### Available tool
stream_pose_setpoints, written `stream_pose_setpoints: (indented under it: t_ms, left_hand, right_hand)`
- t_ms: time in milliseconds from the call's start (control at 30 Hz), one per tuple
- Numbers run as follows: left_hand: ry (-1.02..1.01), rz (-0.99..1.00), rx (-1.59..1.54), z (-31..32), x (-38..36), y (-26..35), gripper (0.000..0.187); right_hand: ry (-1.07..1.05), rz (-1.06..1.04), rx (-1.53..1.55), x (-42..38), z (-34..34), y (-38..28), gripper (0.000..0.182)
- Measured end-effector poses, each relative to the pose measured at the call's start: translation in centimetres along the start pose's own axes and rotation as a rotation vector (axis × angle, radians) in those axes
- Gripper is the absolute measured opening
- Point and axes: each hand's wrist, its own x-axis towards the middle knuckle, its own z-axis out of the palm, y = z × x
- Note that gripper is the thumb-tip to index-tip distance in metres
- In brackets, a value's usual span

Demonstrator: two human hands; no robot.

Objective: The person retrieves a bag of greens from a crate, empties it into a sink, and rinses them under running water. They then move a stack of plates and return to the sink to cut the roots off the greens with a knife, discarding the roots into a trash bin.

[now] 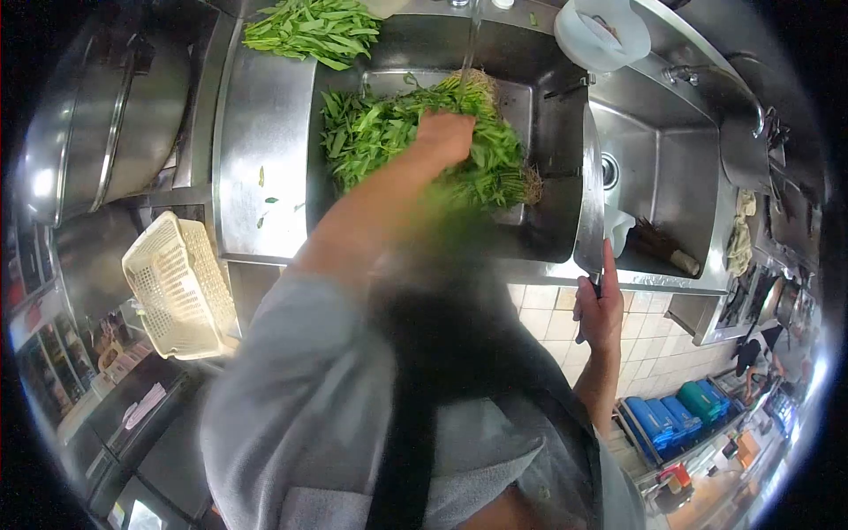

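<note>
While narrow-leaved greens [371, 132] with stringy roots [533, 185] lie heaped in the steel sink [554, 132], the left hand [446, 137] reaches into them, fingers hidden, their grip impossible to tell; foliage nearer the body blurs. Further right, the right hand [601, 311] wraps the partly covered handle of a long, smooth metal knife [591, 203].

Greens [371, 132] lie in the basin [556, 212] around the left hand [446, 137] — a second bunch [314, 31] ahead-left of it, on the counter [265, 132]. Ahead of the right hand's [601, 314] grip on the knife [590, 203] — the bowl [602, 40]; ahead-right, the brush [667, 247] in the other basin [685, 159].
</note>
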Motion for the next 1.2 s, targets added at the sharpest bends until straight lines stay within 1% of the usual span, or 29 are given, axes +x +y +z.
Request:
stream_pose_setpoints:
  t_ms: [67, 133, 167, 200, 267, 300, 333, 400, 467, 533, 567, 600, 667, 700, 733, 767, 833, 867, 933, 967, 1000, 1067, 1100, 1167, 1200]
  left_hand:
    - [0.004, 0.021, -0.020, -0.3, 0.8, -1.2, 0.047]
    - [0.099, 0.019, -0.045, -0.6, 1.3, -2.4, 0.040]
    - [0.108, 0.057, -0.037, 0.0, 2.3, -3.7, 0.041]
    - [0.110, 0.055, -0.032, -0.5, 1.9, -3.9, 0.041]
    - [0.021, -0.025, -0.137, -2.2, 0.5, -3.3, 0.037]
    - [0.046, -0.055, -0.187, -2.7, -0.9, -2.5, 0.037]
    - [0.045, -0.058, -0.185, -1.6, -1.2, -2.3, 0.037]
    - [0.207, 0.115, -0.097, 2.4, -0.8, -2.7, 0.038]
    - [0.180, 0.154, -0.067, 3.7, -1.8, -1.6, 0.038]
    - [-0.110, 0.206, 0.105, 3.1, -3.2, 0.3, 0.057]
    - [-0.121, 0.231, 0.077, 4.0, -3.3, 0.1, 0.058]
    - [-0.123, 0.232, 0.079, 3.4, -3.4, -0.1, 0.058]
    - [-0.183, 0.284, -0.205, 1.1, -3.3, -0.4, 0.061]
    - [-0.217, 0.205, -0.393, 0.0, -1.8, -1.0, 0.069]
    - [-0.178, 0.201, -0.495, 0.1, 1.4, -2.5, 0.070]
    - [-0.020, 0.043, -0.468, -1.7, 1.7, -1.8, 0.067]
    - [0.279, 0.024, -0.015, 1.4, 9.1, -5.8, 0.069]
    - [0.281, 0.028, -0.021, 2.0, 10.2, -6.0, 0.069]
    - [0.066, -0.121, 0.106, 3.1, 12.0, -6.2, 0.074]
    - [-0.052, -0.154, 0.074, 4.1, 12.8, -6.4, 0.080]
    - [-0.047, -0.152, 0.071, 4.0, 12.7, -5.9, 0.080]
    - [-0.070, -0.233, 0.211, 3.5, 11.5, -4.3, 0.084]
    - [-0.067, -0.229, 0.210, 2.5, 11.2, -4.0, 0.084]
    - [-0.267, -0.275, 0.160, 1.2, 10.7, -3.4, 0.091]
    - [-0.261, -0.275, 0.159, 1.1, 10.4, -3.1, 0.091]
  right_hand:
    - [-0.003, -0.028, -0.026, -0.1, -0.4, 0.8, 0.072]
    - [-0.005, 0.000, -0.017, 0.0, -0.6, 1.0, 0.073]
    - [-0.002, 0.033, -0.013, 0.1, -0.8, 1.1, 0.073]
    - [-0.003, 0.029, -0.009, 0.3, -1.0, 1.1, 0.073]
    - [-0.025, 0.001, -0.043, 0.6, -1.4, 1.2, 0.073]
    - [-0.027, 0.001, -0.040, 0.8, -1.5, 1.2, 0.073]
    - [-0.030, -0.002, -0.036, 0.9, -1.7, 1.1, 0.073]
    - [-0.033, -0.003, -0.025, 1.3, -1.9, 1.2, 0.072]
    - [-0.044, -0.021, 0.010, 1.5, -2.3, 1.5, 0.072]
    - [-0.039, -0.009, 0.007, 1.6, -2.5, 1.7, 0.072]
    - [-0.036, -0.002, 0.000, 1.7, -2.5, 1.7, 0.072]
    - [-0.036, 0.000, 0.002, 1.8, -2.6, 1.7, 0.072]
    - [-0.030, 0.044, -0.031, 1.9, -2.7, 1.7, 0.071]
    - [-0.029, 0.044, -0.034, 1.9, -2.9, 1.7, 0.071]
    - [-0.031, 0.047, -0.029, 1.9, -3.1, 1.8, 0.071]
    - [-0.033, 0.051, -0.026, 1.8, -3.3, 1.8, 0.071]
    - [-0.020, 0.022, -0.013, 1.6, -3.5, 2.7, 0.072]
    - [-0.010, -0.007, 0.004, 1.4, -3.7, 3.0, 0.072]
    - [-0.006, 0.014, -0.021, 0.8, -4.1, 2.4, 0.073]
    - [-0.008, 0.032, -0.037, 0.6, -4.3, 2.2, 0.073]
    - [-0.004, 0.027, -0.041, 0.4, -4.4, 2.6, 0.073]
    - [0.024, 0.060, 0.010, -0.3, -4.6, 3.6, 0.073]
    - [0.026, 0.068, 0.026, -0.5, -4.7, 3.9, 0.074]
    - [0.031, 0.094, 0.031, -0.8, -4.6, 4.2, 0.074]
    - [0.033, 0.116, 0.040, -0.8, -4.6, 4.2, 0.074]
